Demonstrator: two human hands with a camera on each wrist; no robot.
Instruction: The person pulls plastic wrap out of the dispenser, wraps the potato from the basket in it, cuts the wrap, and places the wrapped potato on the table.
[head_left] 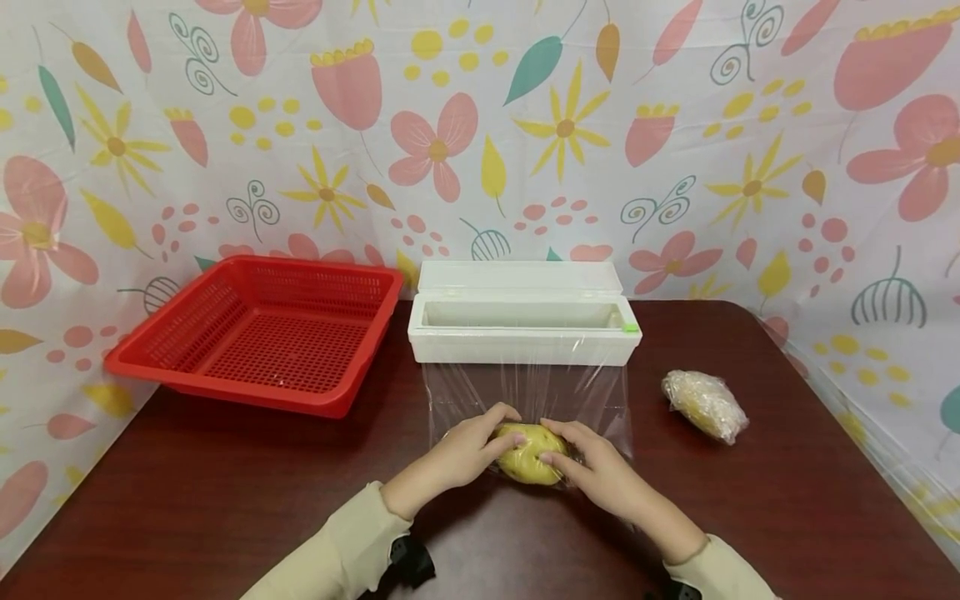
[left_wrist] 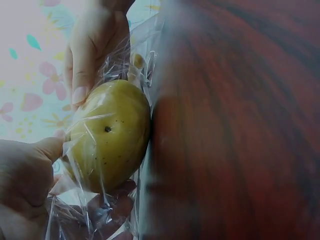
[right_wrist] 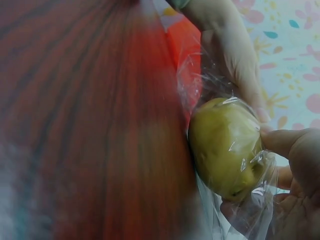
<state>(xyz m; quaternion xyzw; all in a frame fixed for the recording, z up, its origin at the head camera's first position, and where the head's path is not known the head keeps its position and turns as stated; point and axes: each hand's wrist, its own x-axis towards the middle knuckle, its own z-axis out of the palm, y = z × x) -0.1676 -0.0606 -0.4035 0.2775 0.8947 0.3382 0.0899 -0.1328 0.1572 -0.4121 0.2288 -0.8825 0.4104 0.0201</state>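
A yellow potato [head_left: 531, 454] sits between both hands, with clear plastic wrap [head_left: 525, 392] drawn over it. My left hand [head_left: 467, 450] grips its left end, thumb on top. From the other side my right hand [head_left: 602, 473] holds the right end, its thumb also pressed on the potato. The left wrist view has the potato [left_wrist: 110, 137] close up, a small dark spot on its skin and wrinkled film [left_wrist: 75, 215] bunched by the left fingers. In the right wrist view, film clings around the potato [right_wrist: 225, 150] beside the right thumb.
Behind the hands stands a white wrap dispenser box [head_left: 525, 346] with its lid raised; the film runs out over its front. A red plastic basket [head_left: 262, 396] is at the left. On the right lies a film-wrapped pale yellow item [head_left: 705, 406] on the dark wooden table [head_left: 810, 492].
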